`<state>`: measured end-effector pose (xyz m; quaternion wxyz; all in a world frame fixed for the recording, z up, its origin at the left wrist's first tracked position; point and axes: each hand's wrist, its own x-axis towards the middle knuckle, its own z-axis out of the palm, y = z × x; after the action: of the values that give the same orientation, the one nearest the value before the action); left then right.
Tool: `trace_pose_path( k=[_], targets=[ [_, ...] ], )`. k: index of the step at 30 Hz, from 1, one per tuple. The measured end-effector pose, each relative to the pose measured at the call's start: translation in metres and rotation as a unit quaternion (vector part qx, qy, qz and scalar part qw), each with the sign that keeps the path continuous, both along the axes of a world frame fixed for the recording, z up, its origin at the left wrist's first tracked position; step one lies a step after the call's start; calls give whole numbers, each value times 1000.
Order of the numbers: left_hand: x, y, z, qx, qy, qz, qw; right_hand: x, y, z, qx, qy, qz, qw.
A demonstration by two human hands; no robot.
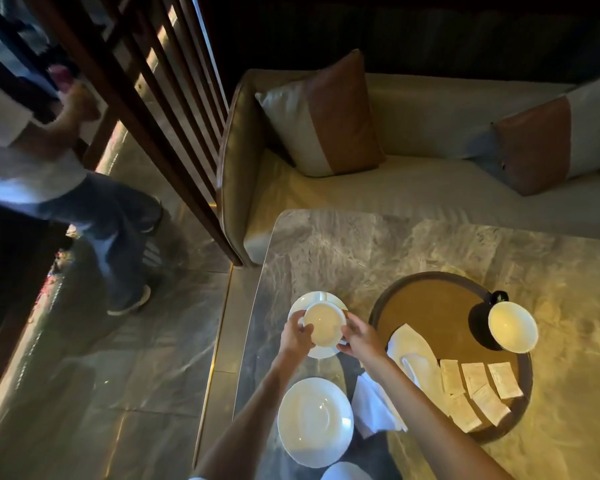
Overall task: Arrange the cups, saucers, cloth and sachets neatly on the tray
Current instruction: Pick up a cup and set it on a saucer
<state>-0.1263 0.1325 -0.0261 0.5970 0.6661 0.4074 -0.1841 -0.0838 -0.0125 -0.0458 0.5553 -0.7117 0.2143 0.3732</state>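
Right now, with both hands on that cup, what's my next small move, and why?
Probably shift the cup and its saucer right onto the tray. Both the left hand and right hand grip the cup, which sits left of the tray on the table, and bare tray shows beyond the cloth, beside the dark cup.

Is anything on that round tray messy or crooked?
Yes. The white cloth droops over the tray's left rim instead of lying flat inside, and the sachets are crooked, the nearer ones tilted and overlapping. Nothing looks spilled.
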Motion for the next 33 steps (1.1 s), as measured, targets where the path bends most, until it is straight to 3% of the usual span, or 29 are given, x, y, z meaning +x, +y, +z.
trace_pose_path(
  k=[15, 33],
  targets=[
    [-5, 3, -17, -16, 9, 47, 999, -3, 2, -5, 8, 25, 9, 1000],
    [-7, 7, -17, -15, 11, 11, 1000, -8, -4, -4, 26, 50, 21, 998]
  ],
)
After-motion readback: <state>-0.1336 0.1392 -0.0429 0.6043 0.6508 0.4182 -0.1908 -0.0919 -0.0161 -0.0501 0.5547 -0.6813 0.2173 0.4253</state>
